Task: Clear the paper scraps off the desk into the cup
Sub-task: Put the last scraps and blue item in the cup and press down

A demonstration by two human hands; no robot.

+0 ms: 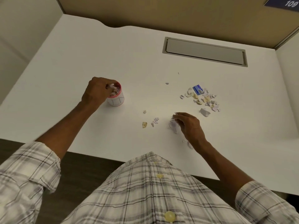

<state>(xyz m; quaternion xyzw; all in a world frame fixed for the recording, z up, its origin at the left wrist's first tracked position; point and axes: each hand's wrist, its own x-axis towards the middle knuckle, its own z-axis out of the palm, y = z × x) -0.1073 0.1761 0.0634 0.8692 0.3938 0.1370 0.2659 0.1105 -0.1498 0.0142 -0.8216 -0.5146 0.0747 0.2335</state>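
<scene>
A white cup point(116, 99) with a pink rim stands left of centre on the white desk point(132, 59), scraps showing inside it. My left hand point(97, 91) is over its mouth, fingers pinched on a few paper scraps at the rim. My right hand point(188, 125) rests on the desk to the right, fingers closed on a crumpled white wad of paper point(173, 125). A pile of white and yellowish scraps point(203, 99) with a small blue card point(198, 89) lies further right. A few loose scraps point(154, 121) and a yellowish bit point(144, 124) lie between the hands.
A grey cable hatch point(204, 51) is set into the desk at the back right. Tan partition walls close the back and right sides. The desk's front edge runs just before my plaid shirt point(145, 191). Small scraps lie under my right wrist point(188, 143).
</scene>
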